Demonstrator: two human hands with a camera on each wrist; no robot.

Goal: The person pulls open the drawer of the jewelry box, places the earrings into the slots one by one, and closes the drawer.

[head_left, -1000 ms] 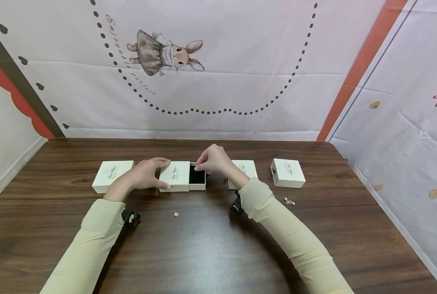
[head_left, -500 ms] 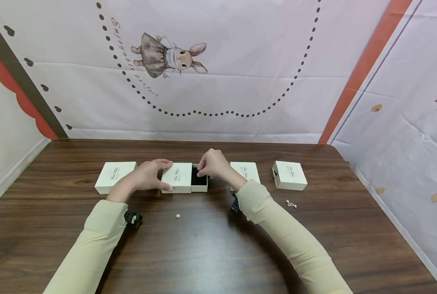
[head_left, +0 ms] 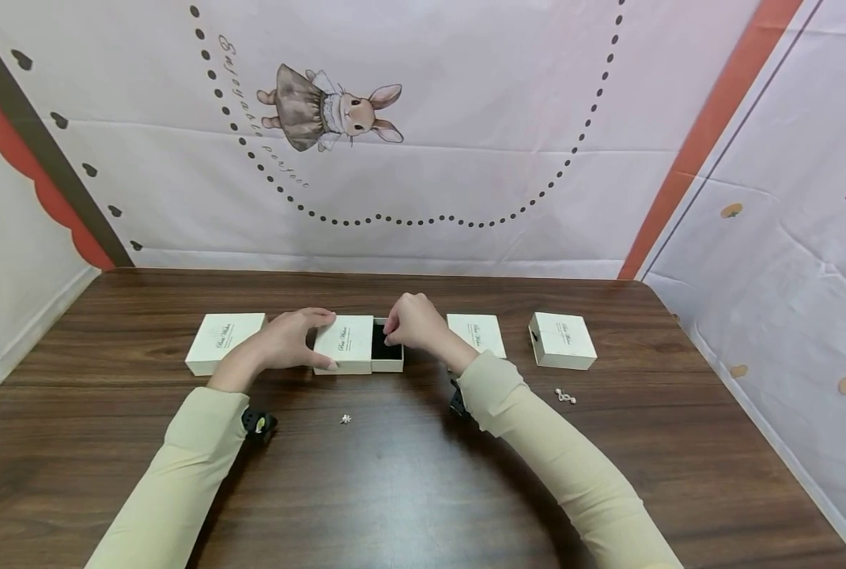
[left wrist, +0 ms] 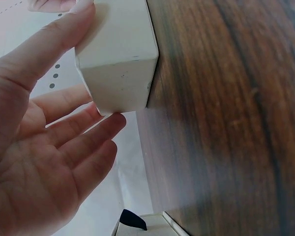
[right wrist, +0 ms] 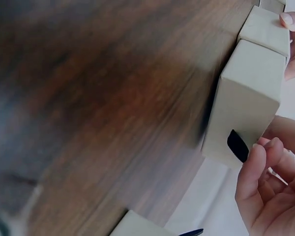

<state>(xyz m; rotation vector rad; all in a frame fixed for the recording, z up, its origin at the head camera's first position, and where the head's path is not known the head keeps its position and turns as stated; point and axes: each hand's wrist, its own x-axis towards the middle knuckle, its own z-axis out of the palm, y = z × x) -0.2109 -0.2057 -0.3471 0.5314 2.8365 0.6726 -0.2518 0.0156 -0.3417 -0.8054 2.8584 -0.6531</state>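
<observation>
A white box (head_left: 343, 344) with dark lettering lies at the middle of the table, its inner drawer (head_left: 387, 366) slid out to the right and black lining (head_left: 380, 348) showing. My left hand (head_left: 286, 341) grips the box's outer sleeve, thumb at the near side and fingertips at the far side. My right hand (head_left: 416, 324) reaches into the drawer with curled fingers, thumb and forefinger tips close together at the lining. In the right wrist view these fingertips are by the drawer's edge, beside a black pull tab (right wrist: 237, 145). I cannot tell whether they pinch something small.
Another white box (head_left: 225, 340) stands at the left; two more, one white box (head_left: 477, 332) behind the right wrist and one white box (head_left: 563, 341), stand to the right. A small silvery ornament (head_left: 345, 419) and a small linked jewellery piece (head_left: 565, 396) lie on the brown table (head_left: 394, 490).
My right hand has lowered slightly toward the near side of the drawer, fingertips deeper over the black lining. My left hand stays on the box. The head view has shifted a little.
</observation>
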